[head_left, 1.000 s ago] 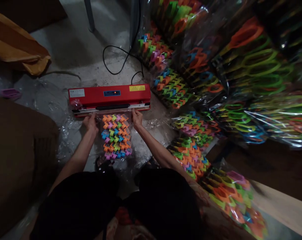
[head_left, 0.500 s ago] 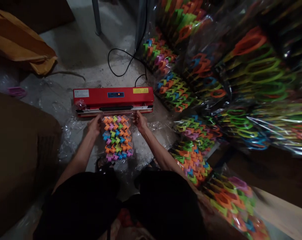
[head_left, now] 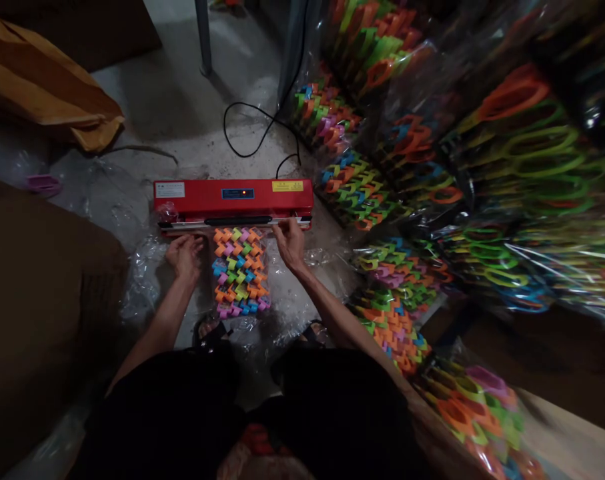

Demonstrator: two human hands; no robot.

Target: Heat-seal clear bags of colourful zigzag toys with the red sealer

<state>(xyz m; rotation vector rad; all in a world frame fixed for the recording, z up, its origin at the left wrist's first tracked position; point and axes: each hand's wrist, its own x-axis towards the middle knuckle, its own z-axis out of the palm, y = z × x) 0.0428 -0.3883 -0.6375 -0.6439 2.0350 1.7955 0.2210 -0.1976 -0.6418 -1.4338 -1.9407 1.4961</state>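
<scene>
Cardboard in a brown crumpled heap (head_left: 47,87) lies far left. Left hand (head_left: 185,253), grip curled on the clear plastic bag of colourful interlocked pieces (head_left: 239,272) (lying on the floor), sits below the long red sealing machine (head_left: 232,200). Right hand (head_left: 289,241) pinches the bag's top edge at the machine; stacked filled bags (head_left: 382,193) stand right.

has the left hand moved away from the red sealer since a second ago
Yes. The left hand has drawn back toward the person, off the front edge of the red sealer.
</scene>
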